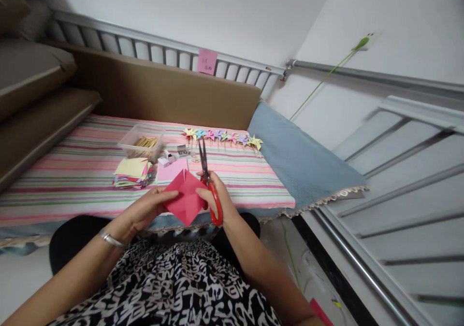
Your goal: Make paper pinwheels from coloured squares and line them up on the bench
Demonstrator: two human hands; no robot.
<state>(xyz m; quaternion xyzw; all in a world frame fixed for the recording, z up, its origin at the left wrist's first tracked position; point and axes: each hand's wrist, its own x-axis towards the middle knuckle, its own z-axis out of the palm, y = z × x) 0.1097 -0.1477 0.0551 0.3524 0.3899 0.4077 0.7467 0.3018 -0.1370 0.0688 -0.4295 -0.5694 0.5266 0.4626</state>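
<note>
A red paper square [185, 201] is held over my lap, corner pointing toward me, with a short slit at its far corner. My left hand [148, 207] pinches its left corner between thumb and fingers. At the right corner, the thumb of my right hand [221, 200] presses on the sheet. That same hand also carries red-handled scissors [203, 159], their dark blades pointing away from me and slightly parted. Just beyond the sheet lies a pink paper pad [172, 170], partly covered by it.
On the striped cloth [72, 171] stand a clear plastic box [126, 143] of wooden sticks, a stack of coloured paper [132, 167], small boxes [166, 158] and a row of paper pinwheels [217, 135]. A brown board [163, 87] and metal rails [406, 215] border the bed.
</note>
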